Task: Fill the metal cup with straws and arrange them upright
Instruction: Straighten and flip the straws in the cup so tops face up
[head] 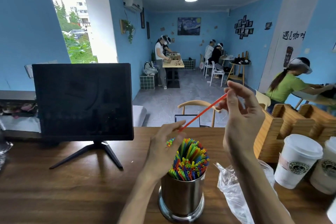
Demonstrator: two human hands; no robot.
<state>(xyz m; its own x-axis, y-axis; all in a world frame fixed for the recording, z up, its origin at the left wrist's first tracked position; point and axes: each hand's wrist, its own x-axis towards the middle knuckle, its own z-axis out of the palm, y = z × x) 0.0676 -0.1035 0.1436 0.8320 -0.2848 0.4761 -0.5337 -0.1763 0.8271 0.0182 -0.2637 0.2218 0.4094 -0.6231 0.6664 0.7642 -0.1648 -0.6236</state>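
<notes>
Red straw in the air above a packed metal cup!

The right hand [241, 114] pinches the top end of the red straw [202, 113] between thumb and fingertips; the left hand [163, 146] curls its fingers around the lower end and grips a small bundle of coloured straws [170, 142]. Beneath them, the metal cup [181, 196] stands on the wooden table [72, 187], crammed with upright straws, beside a crumpled plastic bag [231, 192].

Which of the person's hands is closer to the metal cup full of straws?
Left. The left hand hovers just above and left of the metal cup, holding a few straws beside the bunch. The right hand is higher, up and right, pinching the red straw.
</notes>
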